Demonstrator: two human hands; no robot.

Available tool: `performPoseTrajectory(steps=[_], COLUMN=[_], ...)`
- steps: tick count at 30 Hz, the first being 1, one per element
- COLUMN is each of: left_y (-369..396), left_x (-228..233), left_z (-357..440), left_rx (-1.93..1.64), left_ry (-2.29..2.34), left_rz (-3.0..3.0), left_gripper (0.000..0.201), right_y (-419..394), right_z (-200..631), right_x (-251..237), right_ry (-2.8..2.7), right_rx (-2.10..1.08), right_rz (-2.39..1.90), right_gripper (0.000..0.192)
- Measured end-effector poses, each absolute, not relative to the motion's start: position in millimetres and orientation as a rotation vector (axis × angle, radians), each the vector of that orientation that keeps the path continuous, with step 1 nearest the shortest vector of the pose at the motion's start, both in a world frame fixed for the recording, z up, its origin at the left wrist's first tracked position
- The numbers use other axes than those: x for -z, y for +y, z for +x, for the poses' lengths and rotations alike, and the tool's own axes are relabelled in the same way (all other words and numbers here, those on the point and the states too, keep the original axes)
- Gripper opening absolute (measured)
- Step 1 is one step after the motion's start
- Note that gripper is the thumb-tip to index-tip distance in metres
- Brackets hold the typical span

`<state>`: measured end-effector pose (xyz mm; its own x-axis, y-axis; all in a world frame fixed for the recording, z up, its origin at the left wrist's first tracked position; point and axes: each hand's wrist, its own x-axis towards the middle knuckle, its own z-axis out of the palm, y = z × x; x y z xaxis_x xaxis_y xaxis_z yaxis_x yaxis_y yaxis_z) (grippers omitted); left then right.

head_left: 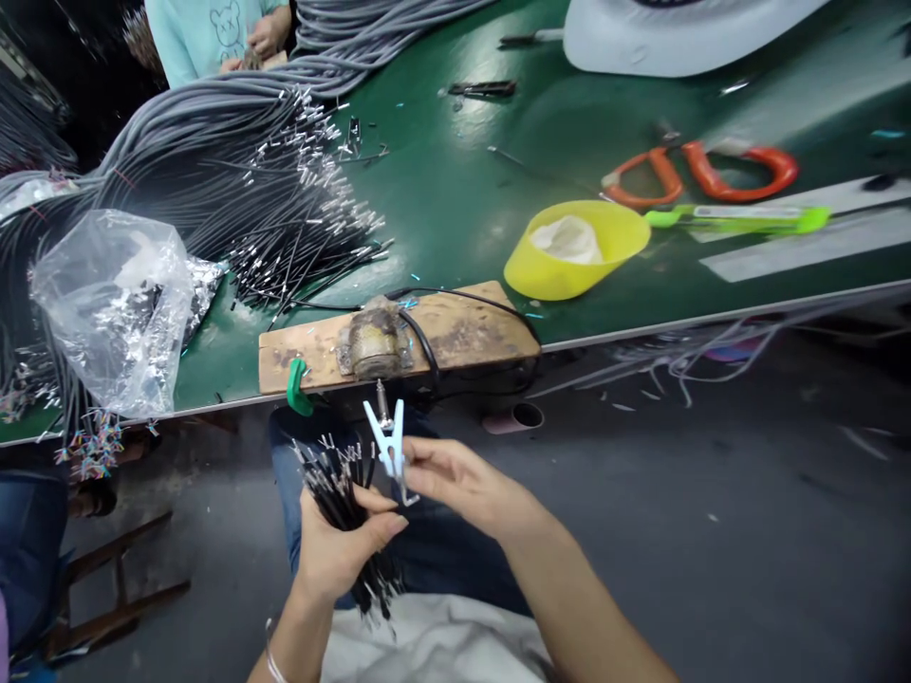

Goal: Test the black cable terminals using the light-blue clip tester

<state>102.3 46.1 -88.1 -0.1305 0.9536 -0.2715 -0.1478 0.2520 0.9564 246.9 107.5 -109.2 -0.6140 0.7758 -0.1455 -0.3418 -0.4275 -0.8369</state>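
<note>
My left hand is wrapped round a bundle of short black cables with stripped, silvery ends. Just to its right, my right hand has thumb and fingers pinched together beside a light-blue clothes peg. Whether those fingers grip the peg or a small piece behind it is hidden. The peg sits in line with the metal shaft of a small, grimy motor. A bent metal hook shows at the peg's lower end. The motor is mounted on a wooden board at the table edge.
A green clamp grips the board. On the green table lie many grey cables, a clear plastic bag, a yellow cup, orange-handled pliers and a white tray. Another person works across the table.
</note>
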Motion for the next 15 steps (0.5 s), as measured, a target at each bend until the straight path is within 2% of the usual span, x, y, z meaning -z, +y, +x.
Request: performPoseTrajectory(steps=[4, 7, 15], left_y=[42, 44, 59], left_x=[85, 82, 81], left_z=[100, 99, 108], left_rx=[-1.240, -1.316, -1.368], left_ry=[1.345, 1.345, 1.369], left_rz=[0.834, 0.841, 0.856], left_gripper=[0.010, 0.011, 0.009], right_y=[121, 122, 117], right_z=[238, 222, 207], right_x=[94, 84, 79], right_ry=[-0.912, -0.747, -0.436], right_rx=[-1.926, -1.978, -2.046], right_rz=[-0.745, -0.664, -0.504], right_gripper=[0.036, 0.040, 0.031])
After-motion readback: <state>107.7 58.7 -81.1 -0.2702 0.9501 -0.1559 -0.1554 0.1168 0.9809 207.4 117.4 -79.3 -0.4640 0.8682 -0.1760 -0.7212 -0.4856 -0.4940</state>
